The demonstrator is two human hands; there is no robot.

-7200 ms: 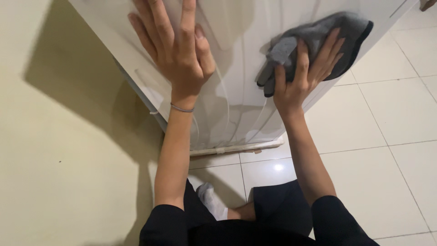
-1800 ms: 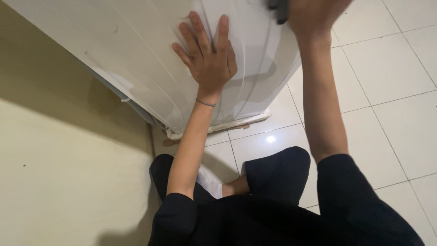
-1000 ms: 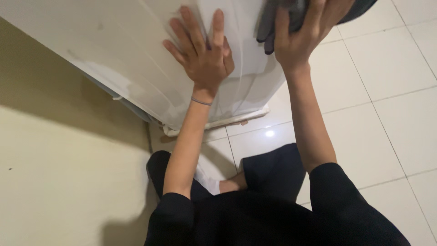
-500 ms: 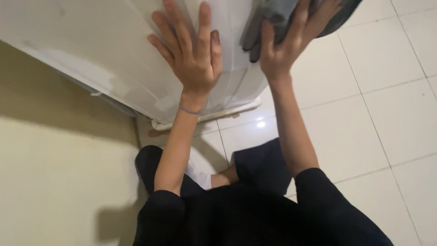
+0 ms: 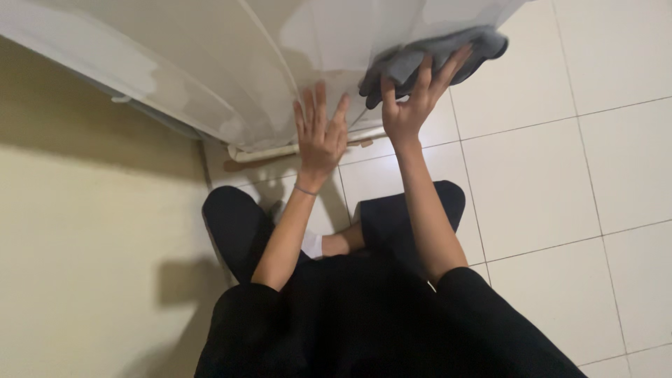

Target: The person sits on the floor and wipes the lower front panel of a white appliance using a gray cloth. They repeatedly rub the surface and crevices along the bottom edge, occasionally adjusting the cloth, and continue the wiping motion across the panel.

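soft grey cloth [image 5: 427,56]; glossy smooth white appliance panel [image 5: 329,35]; shiny floor tiles [image 5: 560,161].

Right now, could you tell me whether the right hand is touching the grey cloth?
Touching. The head view shows the right hand with its fingers spread flat over the grey cloth, pressing it against the white appliance.
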